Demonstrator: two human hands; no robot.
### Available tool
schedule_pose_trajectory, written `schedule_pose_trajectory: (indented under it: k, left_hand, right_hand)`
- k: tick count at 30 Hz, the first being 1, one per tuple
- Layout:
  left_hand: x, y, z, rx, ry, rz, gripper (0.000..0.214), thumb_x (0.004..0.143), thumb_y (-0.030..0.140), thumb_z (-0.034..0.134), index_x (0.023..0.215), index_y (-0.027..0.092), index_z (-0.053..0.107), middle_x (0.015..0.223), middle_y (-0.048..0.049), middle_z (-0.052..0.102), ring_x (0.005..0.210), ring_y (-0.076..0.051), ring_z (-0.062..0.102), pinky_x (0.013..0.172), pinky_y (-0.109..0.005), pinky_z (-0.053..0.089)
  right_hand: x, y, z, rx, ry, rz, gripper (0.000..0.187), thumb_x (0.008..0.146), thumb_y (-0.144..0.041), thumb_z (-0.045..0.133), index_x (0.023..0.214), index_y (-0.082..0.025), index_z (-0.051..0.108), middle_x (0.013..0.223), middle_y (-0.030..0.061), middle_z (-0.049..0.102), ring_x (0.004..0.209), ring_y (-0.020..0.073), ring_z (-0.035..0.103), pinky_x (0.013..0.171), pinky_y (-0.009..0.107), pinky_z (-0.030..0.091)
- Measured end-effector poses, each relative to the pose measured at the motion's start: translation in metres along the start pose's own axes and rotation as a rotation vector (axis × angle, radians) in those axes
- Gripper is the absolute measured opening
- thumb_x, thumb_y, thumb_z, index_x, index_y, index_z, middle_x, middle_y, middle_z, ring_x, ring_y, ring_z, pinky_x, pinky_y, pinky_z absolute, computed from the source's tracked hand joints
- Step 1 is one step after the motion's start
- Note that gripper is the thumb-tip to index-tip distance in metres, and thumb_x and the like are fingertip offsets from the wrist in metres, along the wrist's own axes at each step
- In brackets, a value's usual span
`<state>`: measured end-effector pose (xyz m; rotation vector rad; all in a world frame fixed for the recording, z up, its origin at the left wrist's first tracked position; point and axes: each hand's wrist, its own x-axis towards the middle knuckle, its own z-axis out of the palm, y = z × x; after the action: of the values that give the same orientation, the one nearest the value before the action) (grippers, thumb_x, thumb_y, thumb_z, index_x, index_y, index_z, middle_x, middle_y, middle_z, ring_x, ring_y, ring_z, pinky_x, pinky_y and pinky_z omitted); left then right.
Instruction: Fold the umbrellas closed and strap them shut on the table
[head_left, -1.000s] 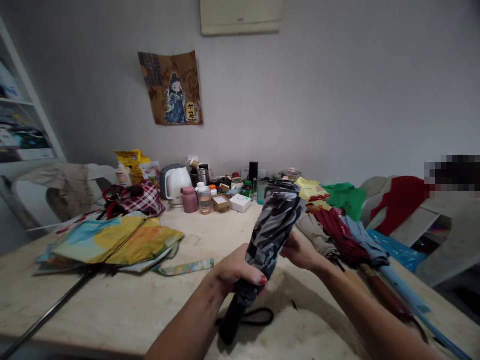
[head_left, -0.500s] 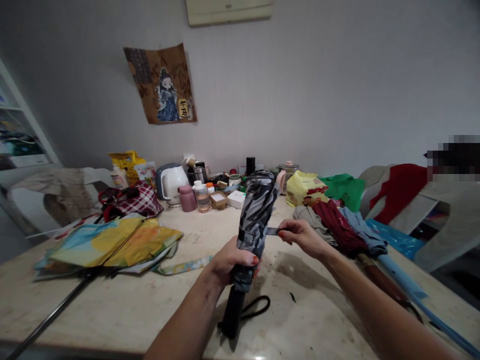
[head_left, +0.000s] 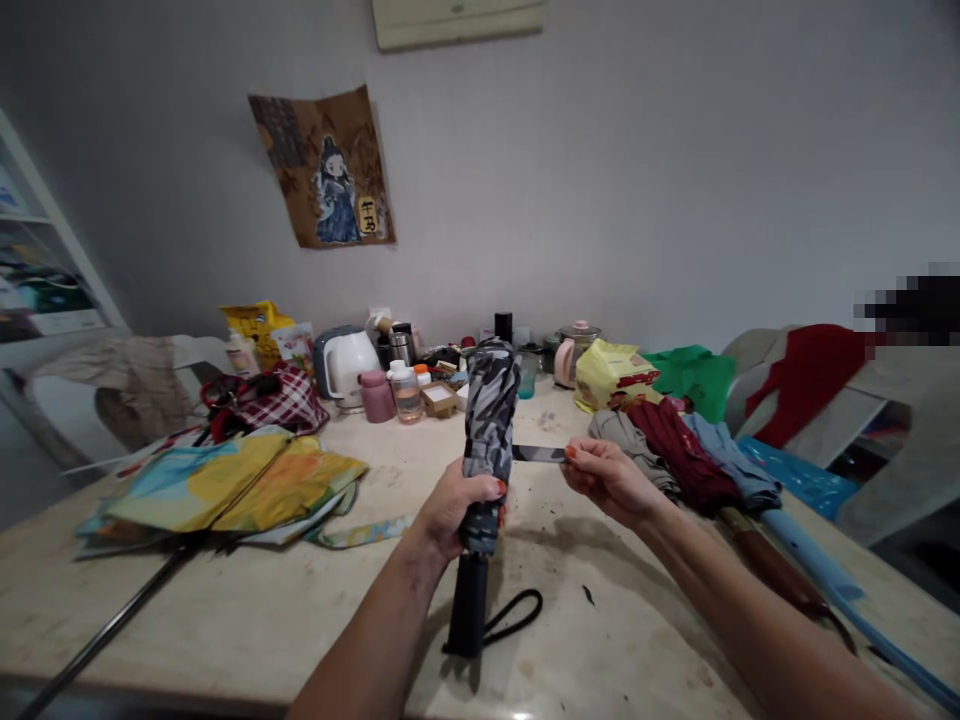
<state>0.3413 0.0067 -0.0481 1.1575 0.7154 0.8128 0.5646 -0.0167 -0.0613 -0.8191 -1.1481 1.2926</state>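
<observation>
A folded umbrella in grey, black and white camouflage stands nearly upright in front of me, its canopy rolled close round the shaft. My left hand is wrapped round the lower canopy, just above the black handle. From the handle hangs a black wrist loop. A narrow closure strap stretches out sideways from the canopy. Its free end is pinched between thumb and fingers of my right hand.
An open-canopied yellow and blue umbrella lies on the table at left. Several folded umbrellas lie at right. Behind stand a kettle, a pink jar, a bottle and a yellow bag.
The camouflage umbrella has shifted slightly left and become more upright. My right hand has moved a little right, and more of the strap shows, drawn out straight.
</observation>
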Motion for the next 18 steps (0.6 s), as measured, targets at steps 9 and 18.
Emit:
schedule_pose_trajectory:
  k: [9,18]
  left_hand:
    - [0.015,-0.017,0.013,0.466,0.342,0.260,0.023,0.053,0.013,0.058,0.075,0.018,0.053,0.062,0.0044,0.053,0.054,-0.010,0.047,0.051,-0.022,0.039]
    - [0.009,-0.013,0.016,0.755,0.459,0.311,0.030,0.057,0.011,0.063,0.084,0.020,0.053,0.073,0.0020,0.059,0.066,-0.014,0.053,0.063,-0.025,0.041]
  right_hand:
    - [-0.015,0.006,0.030,-0.319,-0.028,-0.071,0.055,0.071,-0.065,0.072,0.059,-0.017,0.048,0.050,-0.0054,0.039,0.049,0.0064,0.027,0.049,0.025,0.017]
    - [-0.031,-0.006,0.052,-0.501,-0.025,-0.143,0.049,0.080,-0.063,0.061,0.063,-0.018,0.050,0.058,-0.0033,0.042,0.053,0.0088,0.032,0.050,0.025,0.023]
